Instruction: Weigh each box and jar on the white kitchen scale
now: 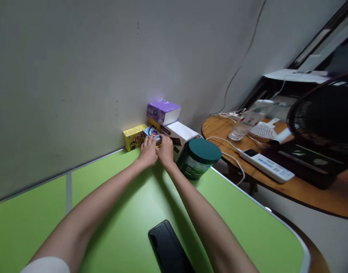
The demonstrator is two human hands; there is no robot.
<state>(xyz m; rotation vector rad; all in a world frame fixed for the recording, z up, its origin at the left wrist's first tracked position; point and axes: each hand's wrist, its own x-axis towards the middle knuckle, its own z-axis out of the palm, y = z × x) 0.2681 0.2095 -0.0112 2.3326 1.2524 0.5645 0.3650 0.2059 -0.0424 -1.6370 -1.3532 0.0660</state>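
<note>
Both my hands reach to the far corner of the green table (117,212), by the wall. A small blue-and-white box (151,132) is there, with my left hand (148,151) laid over its front, fingers pressed on it. My right hand (165,149) grips the same box at its right side. Left of it stands a yellow box (134,137) with a cartoon print, against the wall. Behind, a purple tissue pack (163,112) rests on top of another yellow box, which is mostly hidden. A white box (182,132) stands right of my right hand.
A dark green lidded tub (201,157) stands right of my right forearm. A black phone (170,248) lies between my forearms. Beyond the table's right edge, a wooden table (216,127) carries a power strip (266,165), a clear bottle (249,119), cables and a black fan (324,113).
</note>
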